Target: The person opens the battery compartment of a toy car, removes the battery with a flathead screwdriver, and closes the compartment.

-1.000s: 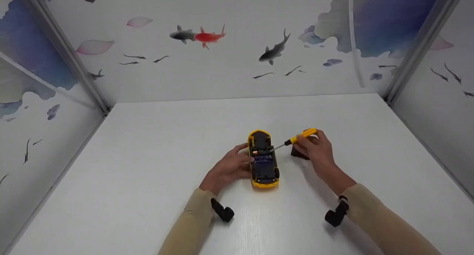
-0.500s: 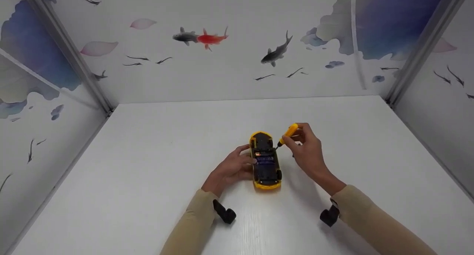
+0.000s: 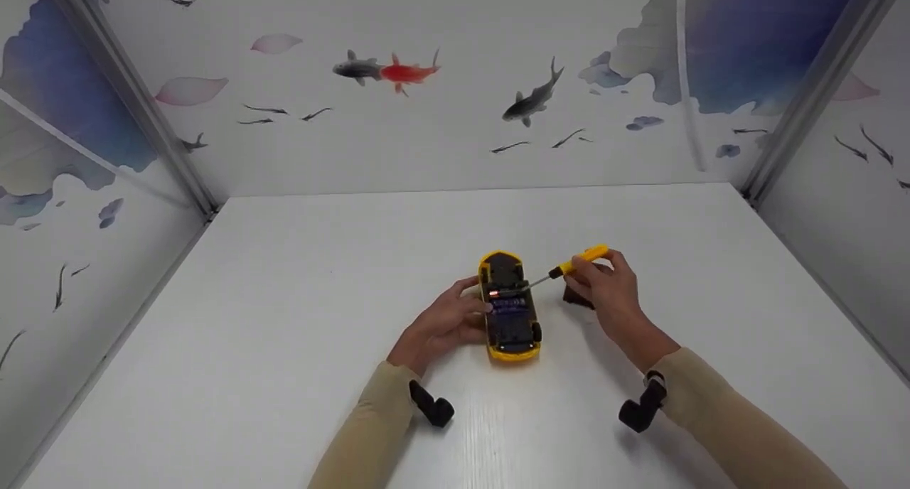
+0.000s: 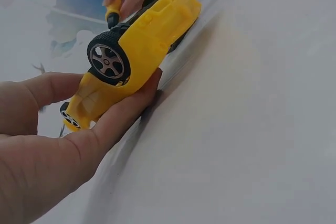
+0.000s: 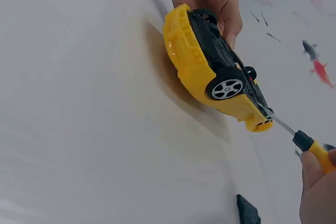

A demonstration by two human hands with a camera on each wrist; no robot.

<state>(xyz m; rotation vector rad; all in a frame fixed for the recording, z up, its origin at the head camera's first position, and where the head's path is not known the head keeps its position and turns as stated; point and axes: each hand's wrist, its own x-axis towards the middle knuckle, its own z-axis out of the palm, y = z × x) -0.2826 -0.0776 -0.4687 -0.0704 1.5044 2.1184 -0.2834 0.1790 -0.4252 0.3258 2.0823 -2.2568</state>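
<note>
In the head view, a yellow toy car is turned with its black underside up, and blue batteries show in its recess. My left hand grips the car from its left side, thumb on one edge and fingers beneath, as the left wrist view shows. From the right, my right hand pinches the yellow handle of a screwdriver. Its thin metal shaft slants down to the underside by the batteries; whether the tip touches is too small to tell. A small orange-bright spot shows beside the tip.
A dark flat piece lies on the white table to the right of the car, partly behind the right hand in the head view. Walls printed with fish enclose the table at back and sides.
Half a second ago the screwdriver stood steeper and nearer the car's right edge. It now leans lower, and my right hand has shifted right. The left hand keeps its grip on the car.
</note>
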